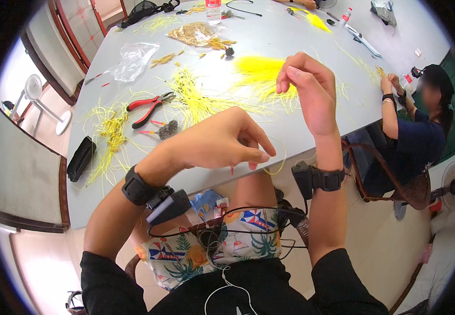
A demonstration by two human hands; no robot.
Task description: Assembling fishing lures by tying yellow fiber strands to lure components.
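My left hand (222,139) is closed above the table's near edge, thumb and fingers drawn together. Something small and dark shows inside its curl, and a bit of red pokes out below; I cannot make out what it holds. A thin yellow strand (282,164) loops beside its fingertips. Raised higher to the right, my right hand (311,86) has its fingers bent in a pinch; anything between them is too small to see. Behind it lies a bright yellow bundle of fibres (259,71). Paler yellow strands (190,97) spread beyond my left hand, beside red-handled pliers (148,109).
On the grey table (101,86) are a dark bundle with red tips (168,129), tangled yellow strands (113,134), a black case (81,159), clear plastic bags (133,60) and a bottle (213,11). A co-worker (421,115) sits at the right edge. Cables hang from my wrist devices.
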